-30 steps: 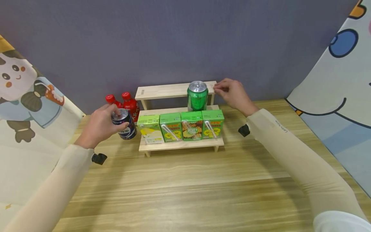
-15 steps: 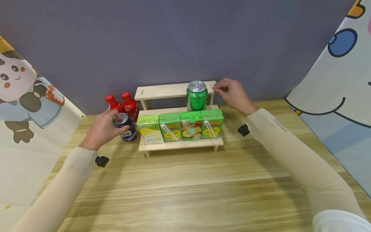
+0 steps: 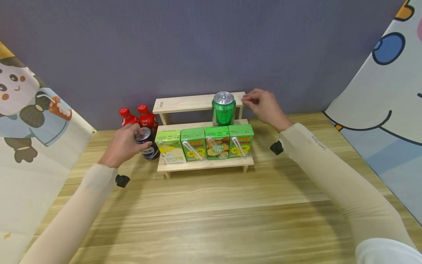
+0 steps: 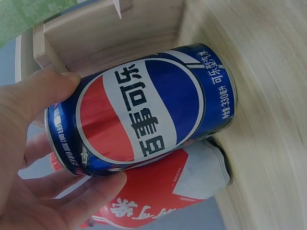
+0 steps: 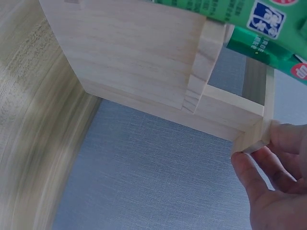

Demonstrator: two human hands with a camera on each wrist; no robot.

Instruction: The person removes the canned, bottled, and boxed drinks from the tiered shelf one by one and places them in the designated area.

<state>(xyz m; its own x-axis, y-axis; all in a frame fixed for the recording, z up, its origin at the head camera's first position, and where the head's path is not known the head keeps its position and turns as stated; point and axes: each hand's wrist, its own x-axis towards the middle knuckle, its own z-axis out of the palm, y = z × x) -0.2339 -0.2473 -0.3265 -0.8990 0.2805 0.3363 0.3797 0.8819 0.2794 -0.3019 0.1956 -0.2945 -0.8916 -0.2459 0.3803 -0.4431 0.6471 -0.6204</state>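
Note:
At the left end of a wooden stepped rack [image 3: 184, 104], my left hand [image 3: 123, 146] grips a dark blue cola can [image 4: 144, 108] near its top, thumb on one side and fingers on the other. The can stands nearly upright with its base right at the tabletop, in front of two red bottles [image 3: 148, 119]. My right hand [image 3: 265, 106] pinches the right end of the rack's top shelf between thumb and fingers, as the right wrist view shows. A green can [image 3: 224, 113] stands on the middle step, close to that hand.
Several green juice boxes [image 3: 193, 146] with straws stand in a row on the rack's lowest step. Behind the rack rises a grey-blue wall [image 3: 197, 47]. Printed cartoon panels [image 3: 36, 183] border the wooden table [image 3: 211, 220] on both sides.
My left hand has carried the can a little to the right, closer to the rack's left end. The right hand has stayed at the top shelf's end.

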